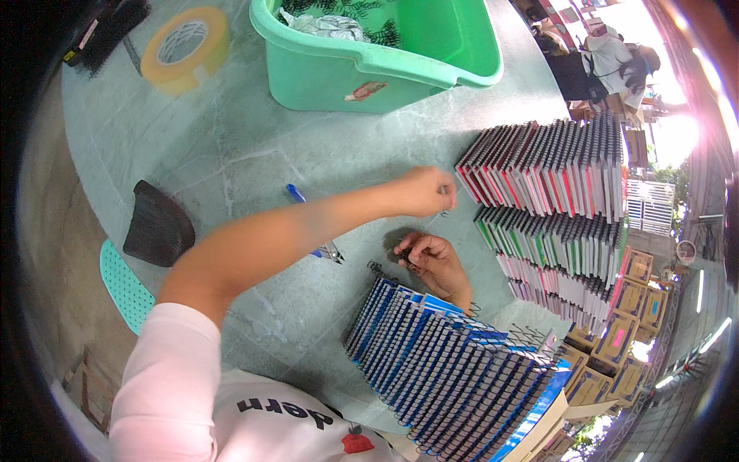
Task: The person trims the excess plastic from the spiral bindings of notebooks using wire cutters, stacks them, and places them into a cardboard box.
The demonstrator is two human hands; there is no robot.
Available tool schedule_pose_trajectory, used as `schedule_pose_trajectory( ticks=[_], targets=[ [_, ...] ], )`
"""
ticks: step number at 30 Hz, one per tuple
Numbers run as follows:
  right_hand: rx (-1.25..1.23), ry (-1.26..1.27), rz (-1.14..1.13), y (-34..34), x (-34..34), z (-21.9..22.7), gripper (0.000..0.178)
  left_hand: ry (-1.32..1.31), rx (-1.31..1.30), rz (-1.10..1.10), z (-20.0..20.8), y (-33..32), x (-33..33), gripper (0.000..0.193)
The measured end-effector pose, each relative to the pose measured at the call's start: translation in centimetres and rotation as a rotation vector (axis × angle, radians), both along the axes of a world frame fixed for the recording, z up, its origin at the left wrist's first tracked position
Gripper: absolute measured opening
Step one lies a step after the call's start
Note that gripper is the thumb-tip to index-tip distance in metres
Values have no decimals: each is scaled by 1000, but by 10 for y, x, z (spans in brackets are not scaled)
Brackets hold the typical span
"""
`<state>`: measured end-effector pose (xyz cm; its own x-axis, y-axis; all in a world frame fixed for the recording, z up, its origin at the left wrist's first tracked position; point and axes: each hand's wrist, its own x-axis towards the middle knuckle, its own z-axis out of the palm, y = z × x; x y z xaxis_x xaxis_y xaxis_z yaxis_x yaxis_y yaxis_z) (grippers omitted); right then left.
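Note:
My left arm reaches across the table, and its hand (426, 191) is closed with curled fingers. A tiny dark bit shows at those fingertips, too small to name. Just below it, my right hand (440, 266) pinches a black wire coil (408, 257), with its wrist partly hidden by a stack of blue spiral notebooks (454, 362). Blue-handled cutting pliers (331, 252) lie on the table, partly covered by my left forearm. To the right of my hands stand rows of spiral notebooks (546, 173) with red, green and pink edges, their black coils upward.
A green tub (354, 81) at the far side holds black coils and crumpled wrapping. Yellow tape (183, 50) and a black brush (112, 32) lie far left. A dark curved piece (158, 223) sits near the left edge. Beyond the table are cartons (616, 335) and another person (616, 65).

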<state>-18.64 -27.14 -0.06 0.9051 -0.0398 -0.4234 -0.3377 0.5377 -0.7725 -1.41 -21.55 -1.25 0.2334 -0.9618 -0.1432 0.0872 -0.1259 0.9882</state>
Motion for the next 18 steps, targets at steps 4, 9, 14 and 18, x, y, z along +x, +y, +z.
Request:
schedule_pose_trajectory(
  ticks=[4, 9, 14, 18],
  targets=[
    [-11, 88, 64, -6, -4, 7, 5, -812, -283, -36, -28, -29, -23, 17],
    [-52, 165, -220, -14, -39, 29, 10, -949, -276, -238, -20, 11, -34, 16],
    [151, 193, -515, -26, -81, 14, 15, -465, -13, -718, 10, 64, -9, 13],
    [412, 197, -660, -16, -76, 12, 16, -822, -250, -534, -1, 97, -31, 13]
  ],
)
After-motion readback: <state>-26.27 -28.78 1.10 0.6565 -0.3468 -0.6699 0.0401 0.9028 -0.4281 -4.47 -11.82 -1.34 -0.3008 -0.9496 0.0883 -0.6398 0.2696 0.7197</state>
